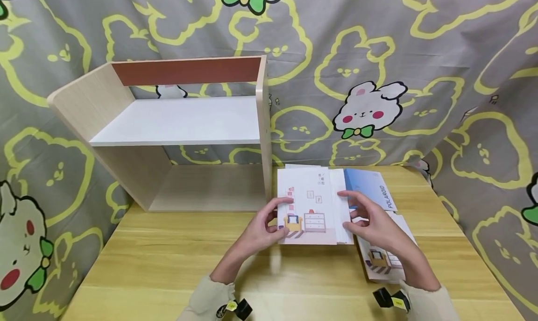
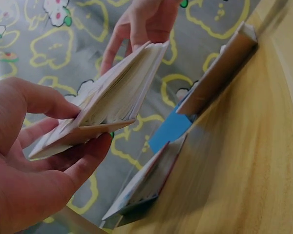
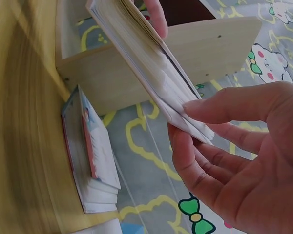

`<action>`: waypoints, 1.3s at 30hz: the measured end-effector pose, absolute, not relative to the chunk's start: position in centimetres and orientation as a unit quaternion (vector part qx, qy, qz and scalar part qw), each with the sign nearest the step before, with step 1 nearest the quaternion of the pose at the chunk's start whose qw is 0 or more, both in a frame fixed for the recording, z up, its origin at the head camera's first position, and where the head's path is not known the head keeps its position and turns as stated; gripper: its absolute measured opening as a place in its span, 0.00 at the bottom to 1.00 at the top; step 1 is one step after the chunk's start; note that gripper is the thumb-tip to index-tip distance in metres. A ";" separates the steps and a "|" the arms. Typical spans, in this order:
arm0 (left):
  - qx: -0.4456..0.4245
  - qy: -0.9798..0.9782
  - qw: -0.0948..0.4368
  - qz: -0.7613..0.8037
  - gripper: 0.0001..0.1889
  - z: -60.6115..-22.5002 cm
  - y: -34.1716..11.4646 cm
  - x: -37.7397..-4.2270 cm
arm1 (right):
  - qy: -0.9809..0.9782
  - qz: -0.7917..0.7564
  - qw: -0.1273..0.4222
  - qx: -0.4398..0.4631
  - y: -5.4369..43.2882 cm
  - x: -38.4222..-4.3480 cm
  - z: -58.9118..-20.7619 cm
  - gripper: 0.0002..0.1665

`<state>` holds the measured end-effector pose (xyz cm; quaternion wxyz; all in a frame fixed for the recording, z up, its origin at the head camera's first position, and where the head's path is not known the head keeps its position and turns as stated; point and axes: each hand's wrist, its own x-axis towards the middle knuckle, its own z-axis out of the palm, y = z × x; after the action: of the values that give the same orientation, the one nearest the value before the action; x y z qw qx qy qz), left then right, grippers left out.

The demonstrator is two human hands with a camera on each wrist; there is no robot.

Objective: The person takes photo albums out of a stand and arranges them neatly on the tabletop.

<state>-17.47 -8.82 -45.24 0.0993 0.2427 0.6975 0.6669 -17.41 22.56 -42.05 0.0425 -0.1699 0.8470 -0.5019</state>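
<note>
A book (image 1: 307,204) with a pale cover, drawn with an armchair and a chest of drawers, is held above the table between both hands. My left hand (image 1: 265,225) pinches its left side, thumb on the front cover. At the opposite side, my right hand (image 1: 374,220) grips the edge, where the cover stands a little apart from the pages. The left wrist view shows the page block (image 2: 124,90) between the covers. Beneath and to the right lie a blue book (image 1: 367,185) lettered POLAROID and another book (image 1: 388,260) with a similar drawing, partly hidden by my right arm.
A two-level wooden shelf (image 1: 176,141) with a white middle board stands on the left of the wooden table (image 1: 168,265). Its right side panel is close to my left hand. In the right wrist view a book (image 3: 95,156) rests near the shelf. A patterned curtain (image 1: 361,31) hangs behind.
</note>
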 end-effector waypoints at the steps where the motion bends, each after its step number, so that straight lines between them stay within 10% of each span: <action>1: 0.242 0.699 0.102 0.665 0.36 -45.3 -8.8 -17.5 | 0.848 -0.501 0.045 -0.168 22.7 -17.4 -42.1 0.41; 39: 0.241 0.747 0.175 0.594 0.37 -47.4 -8.9 -17.8 | 0.865 -0.455 0.108 -0.180 23.1 -18.1 -43.8 0.32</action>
<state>-17.85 -8.90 -47.42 0.1747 0.2412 0.7472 0.5941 -18.11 23.10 -43.78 0.1078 -0.1805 0.8653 -0.4551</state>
